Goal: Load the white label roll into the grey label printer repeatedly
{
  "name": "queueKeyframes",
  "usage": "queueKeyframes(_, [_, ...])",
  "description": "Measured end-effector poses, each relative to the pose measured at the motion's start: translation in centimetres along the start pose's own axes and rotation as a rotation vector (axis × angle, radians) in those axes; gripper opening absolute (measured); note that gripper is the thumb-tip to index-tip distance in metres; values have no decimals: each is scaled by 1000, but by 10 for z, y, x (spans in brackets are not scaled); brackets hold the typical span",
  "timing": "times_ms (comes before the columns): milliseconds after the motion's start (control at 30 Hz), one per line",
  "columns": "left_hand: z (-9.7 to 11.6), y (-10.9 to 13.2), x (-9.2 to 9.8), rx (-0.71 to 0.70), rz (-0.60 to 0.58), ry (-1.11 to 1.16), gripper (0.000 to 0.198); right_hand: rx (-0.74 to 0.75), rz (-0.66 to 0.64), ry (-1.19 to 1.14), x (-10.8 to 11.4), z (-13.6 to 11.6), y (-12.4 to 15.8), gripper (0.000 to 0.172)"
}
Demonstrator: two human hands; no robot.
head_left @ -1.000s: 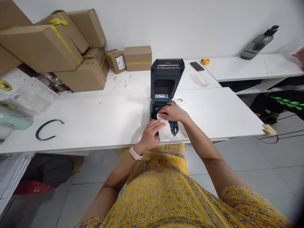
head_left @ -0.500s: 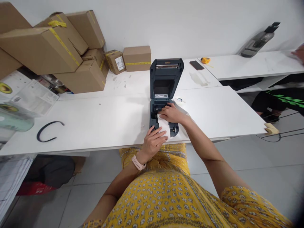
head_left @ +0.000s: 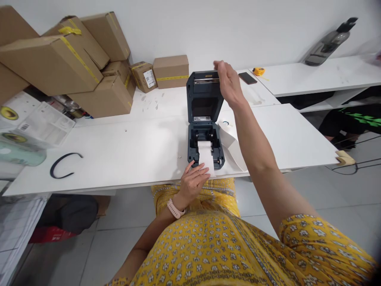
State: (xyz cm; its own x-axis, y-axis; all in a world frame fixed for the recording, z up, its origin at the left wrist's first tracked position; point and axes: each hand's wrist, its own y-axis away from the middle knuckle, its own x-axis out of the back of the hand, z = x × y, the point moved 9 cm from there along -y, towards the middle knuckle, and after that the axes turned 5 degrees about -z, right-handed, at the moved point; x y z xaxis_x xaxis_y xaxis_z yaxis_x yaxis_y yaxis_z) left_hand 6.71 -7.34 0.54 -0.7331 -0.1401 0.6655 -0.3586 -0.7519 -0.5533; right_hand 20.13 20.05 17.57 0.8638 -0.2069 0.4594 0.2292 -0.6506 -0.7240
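A dark grey label printer (head_left: 204,153) stands open near the front edge of the white table (head_left: 125,153), its lid (head_left: 204,93) tilted up and back. A strip of white label paper (head_left: 206,157) runs out of its front. My left hand (head_left: 193,180) pinches the end of that strip at the printer's front. My right hand (head_left: 226,81) is raised at the top right corner of the lid, fingers curled and touching or just short of its edge. A loose white paper strip (head_left: 232,141) lies right of the printer.
Cardboard boxes (head_left: 74,63) are piled at the back left, with papers (head_left: 41,123) and a black curved band (head_left: 64,165) further left. A phone (head_left: 247,78) and yellow tape measure (head_left: 257,71) lie behind. A side shelf (head_left: 321,75) holds a hand vacuum (head_left: 326,43).
My right hand left the paper inside the printer and rose to the top of the lid. My left hand slid toward me along the paper strip.
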Motion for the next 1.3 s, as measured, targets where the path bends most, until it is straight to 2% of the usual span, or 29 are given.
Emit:
queueKeyframes(67, [3, 2, -1, 1, 3, -25, 22, 0, -59, 5, -6, -6, 9, 64])
queueKeyframes(100, [4, 3, -1, 4, 12, -41, 22, -10, -39, 11, -3, -15, 20, 62])
queueKeyframes(200, [3, 8, -1, 37, 70, -96, 21, -69, 142, 9, 19, -52, 79, 55])
queueKeyframes(267, [-1, 16, -2, 75, 116, -137, 18, -94, 168, 20, 22, -74, 126, 42])
queueKeyframes(333, [-5, 26, -5, 103, 152, -167, 16, -137, 107, 61, 14, -83, 170, 38])
queueKeyframes(400, [-7, 36, -9, 112, 184, -199, 15, -177, -3, 121, 0, -81, 208, 37])
queueKeyframes(467, [-8, 44, -13, 96, 220, -244, 16, -209, -90, 166, -13, -76, 237, 41])
queueKeyframes(533, [-10, 48, -17, 71, 237, -264, 15, -224, -125, 178, -20, -72, 257, 45])
queueKeyframes(633, [-23, 44, -26, 82, 176, -246, 16, -258, -133, 181, -28, -67, 276, 52])
queueKeyframes(733, [-42, 32, -31, 115, 107, -240, 52, -313, -149, 219, -36, -59, 287, 57])
queueKeyframes(800, [-53, 23, -29, 120, 87, -223, 66, -294, -116, 217, -39, -57, 291, 59])
queueKeyframes(933, [-63, 11, -25, 114, 63, -169, 55, -219, -10, 168, -38, -58, 291, 61])
queueKeyframes(1133, [-40, 3, -10, -43, 193, -249, 46, -52, 196, 38, -28, -69, 287, 52])
queueKeyframes(1300, [-35, 0, -6, -57, 209, -300, 44, -76, 252, 27, -32, -61, 292, 51])
